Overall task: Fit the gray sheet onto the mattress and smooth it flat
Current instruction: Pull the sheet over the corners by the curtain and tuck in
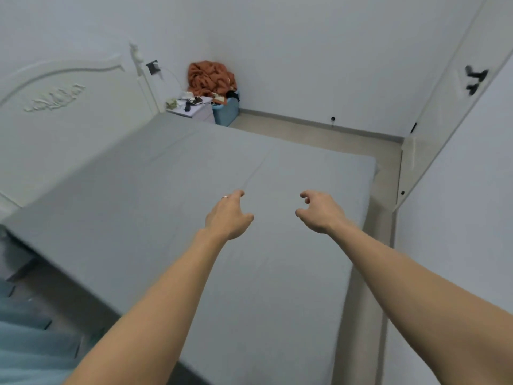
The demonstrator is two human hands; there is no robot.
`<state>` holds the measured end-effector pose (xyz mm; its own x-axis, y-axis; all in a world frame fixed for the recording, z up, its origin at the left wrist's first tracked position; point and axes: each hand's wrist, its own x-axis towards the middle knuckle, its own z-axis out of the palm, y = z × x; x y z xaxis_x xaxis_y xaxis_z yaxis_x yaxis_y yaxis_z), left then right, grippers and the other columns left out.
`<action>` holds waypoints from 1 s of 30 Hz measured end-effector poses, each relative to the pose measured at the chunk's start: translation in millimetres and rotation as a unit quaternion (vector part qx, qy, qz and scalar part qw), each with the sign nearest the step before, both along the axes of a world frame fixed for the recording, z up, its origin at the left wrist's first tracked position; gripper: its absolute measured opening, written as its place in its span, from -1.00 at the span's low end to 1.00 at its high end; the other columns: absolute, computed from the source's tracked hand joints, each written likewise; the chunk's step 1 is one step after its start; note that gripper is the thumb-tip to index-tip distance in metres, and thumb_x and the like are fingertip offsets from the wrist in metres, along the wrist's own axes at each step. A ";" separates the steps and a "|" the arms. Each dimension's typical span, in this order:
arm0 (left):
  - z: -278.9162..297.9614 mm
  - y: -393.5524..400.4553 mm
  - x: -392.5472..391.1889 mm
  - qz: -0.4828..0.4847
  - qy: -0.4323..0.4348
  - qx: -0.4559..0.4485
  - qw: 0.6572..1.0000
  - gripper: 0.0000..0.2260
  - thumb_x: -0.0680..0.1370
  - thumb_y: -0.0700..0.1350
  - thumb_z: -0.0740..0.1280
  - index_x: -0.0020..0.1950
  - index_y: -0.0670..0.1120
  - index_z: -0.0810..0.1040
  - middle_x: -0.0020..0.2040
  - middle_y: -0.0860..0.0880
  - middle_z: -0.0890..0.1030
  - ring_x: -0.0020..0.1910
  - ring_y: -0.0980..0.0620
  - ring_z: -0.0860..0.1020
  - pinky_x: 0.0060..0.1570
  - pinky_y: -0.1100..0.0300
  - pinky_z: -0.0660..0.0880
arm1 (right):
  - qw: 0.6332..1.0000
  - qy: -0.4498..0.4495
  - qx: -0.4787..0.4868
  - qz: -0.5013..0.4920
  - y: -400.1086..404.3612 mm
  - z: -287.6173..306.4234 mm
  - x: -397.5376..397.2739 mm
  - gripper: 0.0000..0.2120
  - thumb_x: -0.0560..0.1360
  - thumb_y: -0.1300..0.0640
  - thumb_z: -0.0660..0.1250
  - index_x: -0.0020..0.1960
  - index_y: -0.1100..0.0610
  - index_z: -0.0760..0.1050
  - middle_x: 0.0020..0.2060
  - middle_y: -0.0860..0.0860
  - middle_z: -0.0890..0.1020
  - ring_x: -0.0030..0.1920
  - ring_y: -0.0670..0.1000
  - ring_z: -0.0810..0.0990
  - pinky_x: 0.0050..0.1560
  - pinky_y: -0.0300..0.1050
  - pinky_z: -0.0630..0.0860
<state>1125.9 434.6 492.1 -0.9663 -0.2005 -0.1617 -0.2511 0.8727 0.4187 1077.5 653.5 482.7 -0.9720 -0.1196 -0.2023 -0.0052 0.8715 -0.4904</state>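
Observation:
The gray sheet (155,184) covers the whole top of the mattress and looks nearly flat, with one faint crease running from the middle toward the far edge. Both my arms reach out over it. My left hand (229,216) hovers above the middle of the sheet, fingers curled loosely and apart, a ring on one finger, holding nothing. My right hand (319,211) hovers beside it, fingers also curled and apart, holding nothing. Whether either hand touches the sheet I cannot tell.
A white carved headboard (63,107) stands at the left. In the far corner are a small nightstand (194,109) with clutter and a blue bin (229,109) piled with orange cloth (211,77). A narrow floor strip (319,134) borders the bed; a white wardrobe door (444,112) is on the right.

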 end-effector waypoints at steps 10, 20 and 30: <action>30.1 -27.8 -5.4 -0.001 0.020 -0.019 1.000 -0.41 0.52 -0.01 0.30 0.53 0.05 0.19 0.45 -0.05 0.37 0.38 -0.08 0.39 0.17 0.01 0.41 | 0.999 0.046 0.022 0.020 -24.0 30.2 -14.2 -0.46 0.49 0.03 0.29 0.47 0.02 0.36 0.37 -0.01 0.50 0.34 0.08 0.47 0.24 0.03 0.48; 9.4 -32.6 -87.8 0.107 -0.005 -0.027 0.994 -0.39 0.51 0.00 0.32 0.52 0.08 0.18 0.43 -0.06 0.40 0.34 -0.10 0.42 0.18 -0.01 0.45 | 0.992 0.030 0.011 0.124 -35.0 13.6 -151.0 -0.45 0.50 0.01 0.28 0.48 0.03 0.35 0.39 0.01 0.48 0.37 0.08 0.46 0.27 0.03 0.47; 0.7 9.4 -156.9 0.231 -0.062 -0.009 0.971 -0.39 0.53 0.03 0.31 0.54 0.07 0.16 0.47 -0.07 0.34 0.42 -0.08 0.34 0.25 -0.03 0.42 | 0.966 -0.061 0.006 0.250 -51.7 -32.5 -273.9 -0.43 0.50 0.05 0.28 0.50 0.04 0.30 0.24 0.02 0.60 0.24 0.08 0.54 0.14 -0.05 0.49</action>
